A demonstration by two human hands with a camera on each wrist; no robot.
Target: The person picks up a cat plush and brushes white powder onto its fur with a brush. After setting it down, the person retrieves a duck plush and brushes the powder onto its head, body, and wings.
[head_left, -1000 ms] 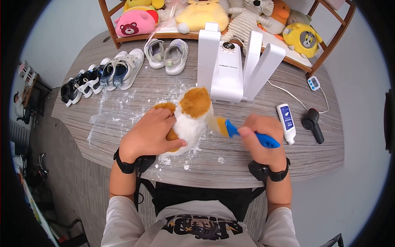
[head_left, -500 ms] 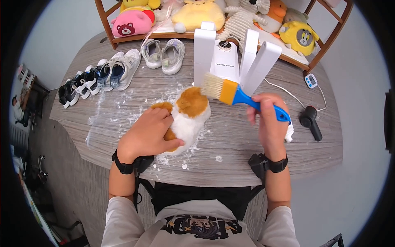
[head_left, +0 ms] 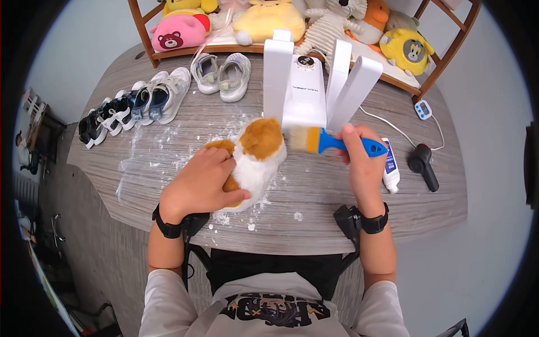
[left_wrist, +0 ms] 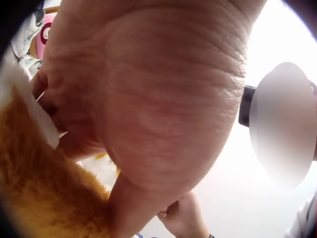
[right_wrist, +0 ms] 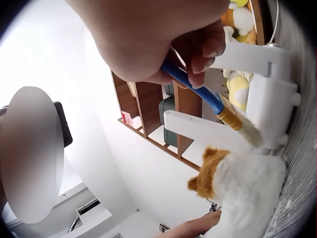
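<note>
A brown-and-white plush toy (head_left: 261,138), its white fur coated in powder, lies on the table. My left hand (head_left: 199,182) grips its near left side, fingers curled over the brown fur and thumb across the white part. In the left wrist view, the palm (left_wrist: 163,99) hides much of the toy. My right hand (head_left: 362,163) holds a brush with a blue handle (head_left: 332,142) and pale bristles. The bristles point left, just right of the toy's brown head, and the right wrist view has the brush (right_wrist: 230,119) above the toy's white fur (right_wrist: 250,191).
White powder (head_left: 251,227) is scattered around the toy. A white shoe dryer (head_left: 303,95) stands behind it. Several shoes (head_left: 163,98) line the back left. A white tube (head_left: 391,174), a black handheld device (head_left: 422,165) and a small timer (head_left: 423,110) lie at right.
My right hand lifted the brush from beside the toy's white body, raising its bristles over the dryer, then lowered them beside the toy's head. The left hand kept its grip.
</note>
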